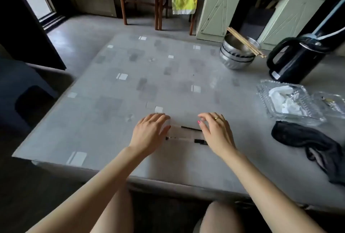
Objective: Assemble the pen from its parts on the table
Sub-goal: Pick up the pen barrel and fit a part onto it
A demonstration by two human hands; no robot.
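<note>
Pen parts lie on the grey table (130, 87) between my hands. The thin refill (188, 128), clear at its left end and black toward the right, lies farther from me. Closer to me lies the clear barrel (180, 139) with a small black tip at its left end, and a black cap (200, 141) sits at its right end. My left hand (149, 132) hovers palm down over the left ends of the parts, fingers spread. My right hand (214, 130), with a ring on it, hovers over the right ends, fingers curled and apart. Neither hand holds anything.
Stacked metal bowls (236, 55) with chopsticks (246, 43) stand at the back right, next to a black kettle (295, 59). A glass dish (287, 100) with white tissue and a dark cloth (308, 143) lie on the right. Wooden chairs (140, 3) stand beyond the table.
</note>
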